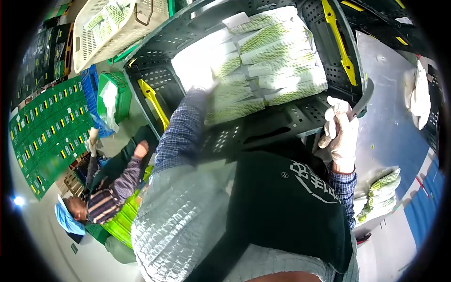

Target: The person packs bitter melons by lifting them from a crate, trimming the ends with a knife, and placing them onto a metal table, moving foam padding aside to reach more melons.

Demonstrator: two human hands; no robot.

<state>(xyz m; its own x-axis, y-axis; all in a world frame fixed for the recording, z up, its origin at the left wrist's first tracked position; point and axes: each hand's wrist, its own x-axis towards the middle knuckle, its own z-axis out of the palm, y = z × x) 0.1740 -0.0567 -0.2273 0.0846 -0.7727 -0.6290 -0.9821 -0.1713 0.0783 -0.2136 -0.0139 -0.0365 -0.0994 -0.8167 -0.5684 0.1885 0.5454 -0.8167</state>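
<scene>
A dark crate [282, 131] with yellow side latches holds rows of white-and-green bundles [282, 61], which look wrapped in mesh. My left hand [203, 81] reaches over the crate's left part, on or just above the bundles. Strong glare washes out its fingers, so its grip cannot be made out. Near the crate's right front corner, my gloved right hand [342, 134] is closed around a knife [364, 99]. The curved blade points up and away, and the brown handle end shows below my fingers. A small white label [236, 19] lies by the far bundles.
To the right is a metal table [387, 89] with more bundles [380, 195] near its front and a white item [419, 96] farther back. A cream basket [82, 42] of similar bundles stands upper left. Another person [110, 199] works at the left, near stacked green crates [51, 127].
</scene>
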